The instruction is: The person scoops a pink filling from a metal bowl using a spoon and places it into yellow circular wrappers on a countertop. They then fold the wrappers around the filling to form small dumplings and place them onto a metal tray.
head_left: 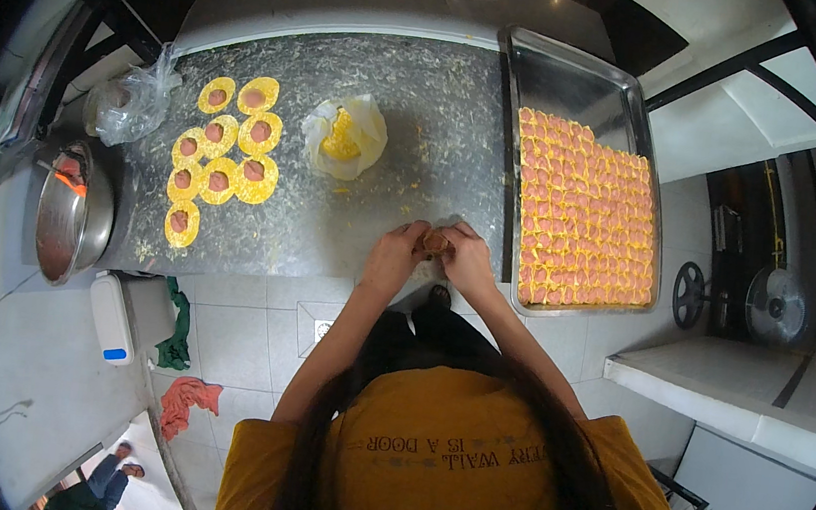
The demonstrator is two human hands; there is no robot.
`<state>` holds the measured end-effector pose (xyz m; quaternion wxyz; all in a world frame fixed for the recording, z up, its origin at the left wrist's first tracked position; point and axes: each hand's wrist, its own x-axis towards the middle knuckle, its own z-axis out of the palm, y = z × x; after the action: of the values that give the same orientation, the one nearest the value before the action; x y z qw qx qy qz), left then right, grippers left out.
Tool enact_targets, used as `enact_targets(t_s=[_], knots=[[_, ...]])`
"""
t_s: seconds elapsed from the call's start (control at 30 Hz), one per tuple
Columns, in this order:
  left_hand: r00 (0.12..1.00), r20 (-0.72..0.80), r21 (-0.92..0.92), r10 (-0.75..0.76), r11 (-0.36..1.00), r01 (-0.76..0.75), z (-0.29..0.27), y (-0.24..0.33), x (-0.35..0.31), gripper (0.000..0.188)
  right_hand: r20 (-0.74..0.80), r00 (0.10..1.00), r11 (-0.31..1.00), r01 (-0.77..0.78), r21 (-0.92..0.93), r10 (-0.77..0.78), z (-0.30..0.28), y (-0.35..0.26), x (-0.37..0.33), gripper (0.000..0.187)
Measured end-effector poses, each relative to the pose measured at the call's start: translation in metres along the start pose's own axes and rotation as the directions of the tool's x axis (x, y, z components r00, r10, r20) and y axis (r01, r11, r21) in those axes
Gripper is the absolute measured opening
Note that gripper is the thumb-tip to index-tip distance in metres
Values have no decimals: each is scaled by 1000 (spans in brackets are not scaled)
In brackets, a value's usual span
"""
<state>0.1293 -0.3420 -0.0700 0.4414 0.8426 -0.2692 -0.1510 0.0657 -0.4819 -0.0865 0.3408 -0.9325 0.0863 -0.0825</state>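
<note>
At the near edge of the speckled dark counter (pixel 350 233), my left hand (pixel 400 257) and my right hand (pixel 466 260) meet around one small open-topped dumpling (pixel 435 243). Both hands have their fingers closed on its sides, and pinkish-brown filling shows at its top. To the left lie several round yellow wrappers (pixel 217 195) with a lump of meat filling on each. Ahead of my left hand, a stack of yellow wrappers (pixel 343 137) sits in crumpled white paper. Right of my right hand, a metal tray (pixel 588 84) holds tight rows of formed dumplings (pixel 589 215), with bare metal at its far end.
A steel bowl (pixel 94 224) with meat mixture and an orange-coloured utensil (pixel 69 178) stands at the counter's left end, near a clear plastic bag (pixel 138 103). Below are a white bin (pixel 124 318), a green cloth (pixel 177 329) and a red cloth (pixel 187 406). Another person (pixel 105 482) appears at lower left.
</note>
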Motion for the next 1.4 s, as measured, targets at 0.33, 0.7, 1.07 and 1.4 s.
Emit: enact_targets(t_s=[0.33,0.7,1.07,1.4], knots=[[996,-89,-19,30,999,-32,12,-13,2,24,-99,995,999,-12,38,15,-7,-14,3,31],[985,-165,-188,-42,982,11,4,-21,0,25,28,996,996,83,-22,-82,-4,-10,8,30],[333,-941,235,-65,582,778,-188,-219,-100,23,118,993,962,-30,271,-2,-15,-7,11,34],[93,-883,-147,-459,460,875,-239,-238,-87,33,-132,935,823,-217,525,331,-209,112,95,36]])
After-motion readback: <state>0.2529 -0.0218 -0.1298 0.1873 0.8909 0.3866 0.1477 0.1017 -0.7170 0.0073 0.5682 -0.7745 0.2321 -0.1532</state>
